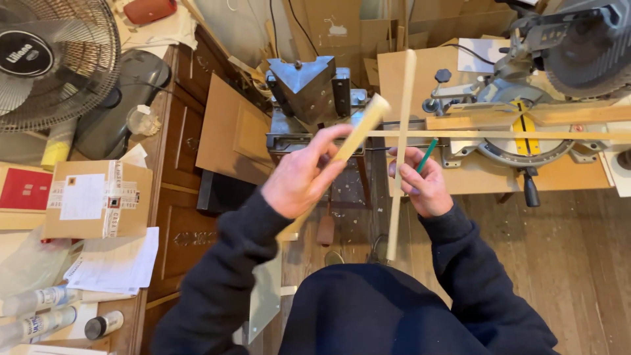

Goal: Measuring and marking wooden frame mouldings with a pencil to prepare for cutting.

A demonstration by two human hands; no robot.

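Left hand (299, 181) clenched around thick pale wooden moulding (358, 128), angled up and away, far end raised for a look along its length. Right hand (424, 181) gripping thin wooden strip (401, 141) held near upright, green pencil (427, 154) tucked between fingers (402, 158) alongside, kept ready without freeing the hand. Both pieces in the air above the lap, crossing in view; contact cannot be told. Beyond: mitre saw (526, 98) on counter (578, 174) with long strip (499, 135) lying across its fence. Left: cardboard box (98, 197), fan (49, 59).
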